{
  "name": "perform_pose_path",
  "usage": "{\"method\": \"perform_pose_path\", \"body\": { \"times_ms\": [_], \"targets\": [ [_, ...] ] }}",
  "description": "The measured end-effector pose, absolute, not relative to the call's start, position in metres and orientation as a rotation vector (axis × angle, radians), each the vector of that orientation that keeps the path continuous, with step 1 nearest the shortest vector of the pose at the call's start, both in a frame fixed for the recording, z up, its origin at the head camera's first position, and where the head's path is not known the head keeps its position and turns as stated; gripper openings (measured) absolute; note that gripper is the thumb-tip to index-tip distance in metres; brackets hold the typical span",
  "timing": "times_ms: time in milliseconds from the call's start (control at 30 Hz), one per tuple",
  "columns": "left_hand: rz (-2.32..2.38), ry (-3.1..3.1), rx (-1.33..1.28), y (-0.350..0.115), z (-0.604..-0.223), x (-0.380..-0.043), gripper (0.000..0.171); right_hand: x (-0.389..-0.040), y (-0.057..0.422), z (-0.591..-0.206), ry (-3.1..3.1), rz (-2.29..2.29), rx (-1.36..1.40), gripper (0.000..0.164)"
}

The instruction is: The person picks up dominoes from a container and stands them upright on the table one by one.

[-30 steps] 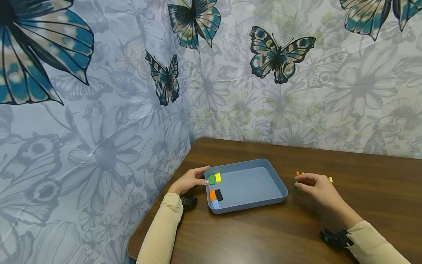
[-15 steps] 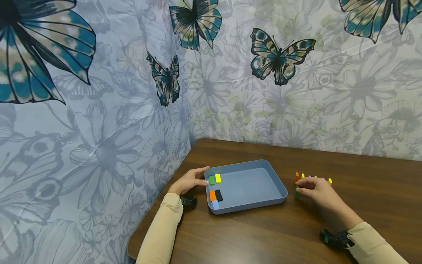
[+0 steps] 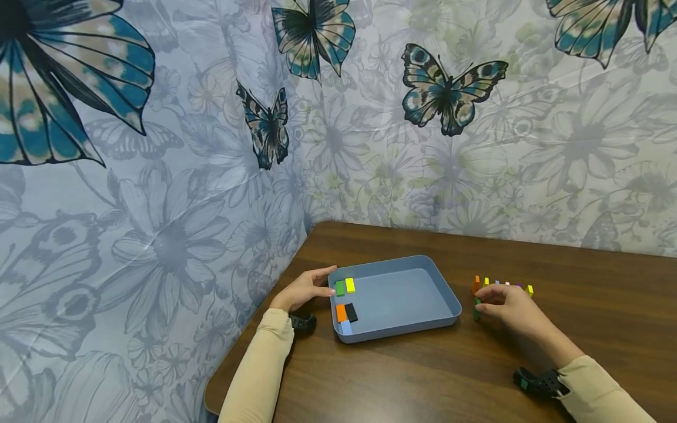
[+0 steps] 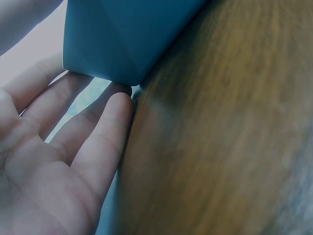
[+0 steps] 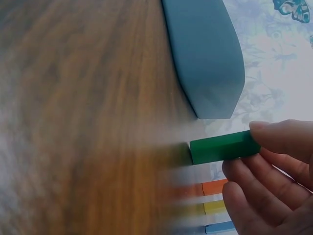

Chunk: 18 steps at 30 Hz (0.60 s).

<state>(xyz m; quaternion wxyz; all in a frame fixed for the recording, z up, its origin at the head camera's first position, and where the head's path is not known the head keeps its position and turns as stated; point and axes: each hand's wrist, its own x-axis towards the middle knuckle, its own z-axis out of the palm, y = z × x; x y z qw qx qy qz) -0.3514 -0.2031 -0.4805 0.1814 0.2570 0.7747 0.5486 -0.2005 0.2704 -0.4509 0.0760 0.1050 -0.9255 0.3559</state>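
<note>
A shallow blue-grey tray (image 3: pixel 396 336) lies on the table. My left hand (image 3: pixel 302 289) rests at its left end, fingers extended and touching the outer wall; in the left wrist view, the fingers (image 4: pixel 110 132) meet the tray corner (image 4: pixel 107 44). To the right of the tray, my right hand (image 3: pixel 510 306) pinches the top of an upright green block (image 5: pixel 225 147) between thumb and fingers. Its lower end meets or nearly meets the table. Beyond that hand stand an orange block (image 3: pixel 476 284), a yellow block (image 3: pixel 486 281) and several others, partly hidden by the hand.
Inside the tray, along its left side, lie another green block (image 3: pixel 339 288), a yellow one (image 3: pixel 350 285), an orange one (image 3: pixel 341 313), a black one (image 3: pixel 351 312) and a light blue one (image 3: pixel 346 327). The brown table (image 3: pixel 402 382) meets patterned walls at the back and left.
My right hand has shifted slightly to the right with the green block, showing more of the orange and yellow blocks behind it. My left hand and the tray stay put.
</note>
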Motion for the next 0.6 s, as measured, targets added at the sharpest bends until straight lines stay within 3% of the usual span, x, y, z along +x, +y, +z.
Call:
{"method": "perform_pose_path", "body": {
  "times_ms": [600],
  "targets": [
    [1.555,2.159,0.729,-0.2068,-0.4789,-0.3520,0.076,-0.1932,0.2644,-0.4408,-2.799,1.024,0.268,0.031]
  ]
}}
